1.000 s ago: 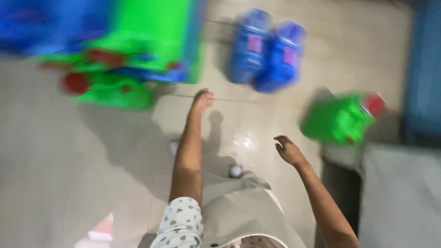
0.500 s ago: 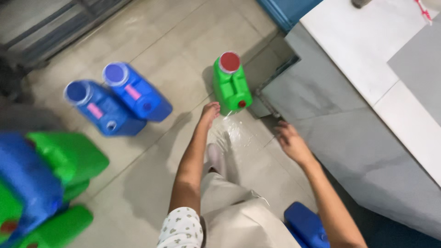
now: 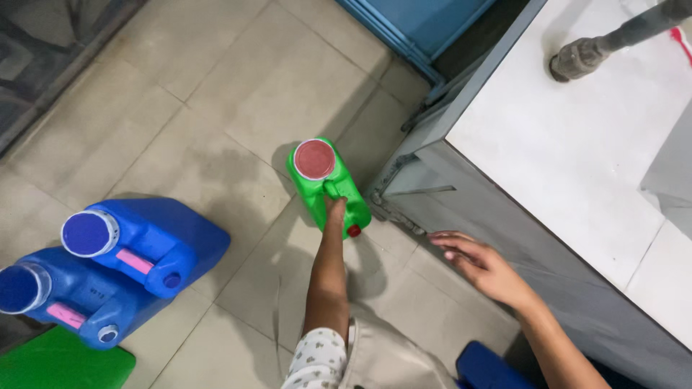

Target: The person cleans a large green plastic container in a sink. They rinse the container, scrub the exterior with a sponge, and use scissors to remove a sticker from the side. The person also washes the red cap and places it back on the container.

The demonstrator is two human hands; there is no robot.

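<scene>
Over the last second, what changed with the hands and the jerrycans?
The left hand reached forward and down and now grips the handle of the green jerrycan with the red cap; half a second ago it was just short of it. The right hand stays open and empty, now near the grey counter. The two blue jerrycans stand side by side as before.

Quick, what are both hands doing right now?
Left hand: on the green jug's handle; whether its grip is closed cannot be told.
Right hand: open, holding nothing, fingers spread beside the grey counter.
</scene>
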